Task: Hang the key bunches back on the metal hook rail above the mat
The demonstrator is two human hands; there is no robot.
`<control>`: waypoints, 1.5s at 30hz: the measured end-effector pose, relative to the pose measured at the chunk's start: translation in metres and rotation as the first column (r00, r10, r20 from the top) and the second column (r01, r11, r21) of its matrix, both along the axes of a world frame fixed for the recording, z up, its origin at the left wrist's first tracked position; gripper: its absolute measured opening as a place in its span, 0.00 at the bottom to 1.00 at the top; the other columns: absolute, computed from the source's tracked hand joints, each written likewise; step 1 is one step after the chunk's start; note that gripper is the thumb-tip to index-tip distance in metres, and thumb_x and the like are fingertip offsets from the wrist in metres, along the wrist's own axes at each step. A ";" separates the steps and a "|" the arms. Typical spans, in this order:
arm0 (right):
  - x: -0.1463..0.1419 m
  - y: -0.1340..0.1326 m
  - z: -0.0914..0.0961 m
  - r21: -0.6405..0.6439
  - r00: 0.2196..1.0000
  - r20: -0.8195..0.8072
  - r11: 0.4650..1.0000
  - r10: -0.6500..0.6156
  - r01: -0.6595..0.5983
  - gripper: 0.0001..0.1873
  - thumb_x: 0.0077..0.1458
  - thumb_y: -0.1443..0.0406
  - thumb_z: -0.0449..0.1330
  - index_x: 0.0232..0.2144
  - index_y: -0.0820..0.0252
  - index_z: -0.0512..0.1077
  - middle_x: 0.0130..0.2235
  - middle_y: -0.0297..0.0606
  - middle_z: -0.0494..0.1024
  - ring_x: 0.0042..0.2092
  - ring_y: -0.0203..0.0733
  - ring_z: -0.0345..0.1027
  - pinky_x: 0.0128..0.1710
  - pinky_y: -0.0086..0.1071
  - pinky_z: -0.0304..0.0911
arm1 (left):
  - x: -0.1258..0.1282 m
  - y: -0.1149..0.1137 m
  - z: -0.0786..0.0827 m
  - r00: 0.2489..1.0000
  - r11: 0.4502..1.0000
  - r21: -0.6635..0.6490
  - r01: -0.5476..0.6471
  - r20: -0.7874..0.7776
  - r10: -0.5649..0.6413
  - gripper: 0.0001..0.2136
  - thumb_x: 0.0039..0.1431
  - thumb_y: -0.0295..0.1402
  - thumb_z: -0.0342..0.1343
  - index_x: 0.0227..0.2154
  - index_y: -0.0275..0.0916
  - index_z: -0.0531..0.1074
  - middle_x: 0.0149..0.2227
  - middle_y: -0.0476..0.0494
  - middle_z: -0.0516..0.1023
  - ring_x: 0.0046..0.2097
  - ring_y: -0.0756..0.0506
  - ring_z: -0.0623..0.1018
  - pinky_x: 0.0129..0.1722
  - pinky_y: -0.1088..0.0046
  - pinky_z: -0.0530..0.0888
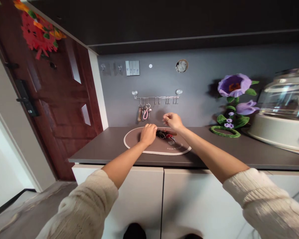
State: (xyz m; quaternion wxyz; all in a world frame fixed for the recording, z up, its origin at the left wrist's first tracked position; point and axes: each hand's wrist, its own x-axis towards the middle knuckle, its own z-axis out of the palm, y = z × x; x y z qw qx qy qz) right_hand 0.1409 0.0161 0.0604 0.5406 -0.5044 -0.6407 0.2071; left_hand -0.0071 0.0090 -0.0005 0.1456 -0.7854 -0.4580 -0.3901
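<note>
Over the mat (134, 141), left hand (149, 134) and right hand (173, 121) curl their fingers, grip unclear; its dark bundle (165, 134) seems light, loose, best pinched mid-bunch.

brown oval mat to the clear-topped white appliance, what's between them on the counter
In the head view, the purple flower ornament stands between the brown oval mat and the clear-topped white appliance.

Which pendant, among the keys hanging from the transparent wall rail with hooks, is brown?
The long, narrow brown pendant, hanging leftmost; the pink strap to its right forms a loop instead.
</note>
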 end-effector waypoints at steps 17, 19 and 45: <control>0.030 -0.015 -0.054 0.032 0.888 0.446 0.994 -0.109 0.106 0.07 0.50 0.66 0.55 0.29 0.61 0.73 0.30 0.36 0.76 0.32 0.35 0.68 0.35 0.26 0.60 | 0.009 0.006 -0.002 0.993 0.983 -0.169 0.068 0.110 -0.050 0.09 0.58 0.29 0.44 0.30 0.38 0.70 0.36 0.44 0.74 0.41 0.46 0.67 0.41 0.70 0.64; 0.030 -0.015 -0.054 0.050 0.860 0.498 0.994 -0.110 0.098 0.06 0.49 0.68 0.55 0.29 0.61 0.73 0.32 0.37 0.77 0.34 0.36 0.69 0.36 0.26 0.60 | 0.008 0.009 -0.003 0.991 0.981 -0.184 0.061 0.127 -0.038 0.09 0.58 0.29 0.44 0.30 0.38 0.70 0.36 0.44 0.74 0.41 0.46 0.68 0.42 0.70 0.64; 0.034 -0.014 -0.054 0.101 0.804 0.560 0.980 -0.201 0.174 0.08 0.50 0.71 0.53 0.31 0.61 0.72 0.30 0.37 0.75 0.32 0.34 0.66 0.35 0.26 0.57 | 0.007 0.011 -0.005 0.986 0.972 -0.200 0.125 0.133 -0.099 0.08 0.57 0.29 0.45 0.30 0.39 0.70 0.36 0.44 0.73 0.42 0.46 0.68 0.44 0.69 0.64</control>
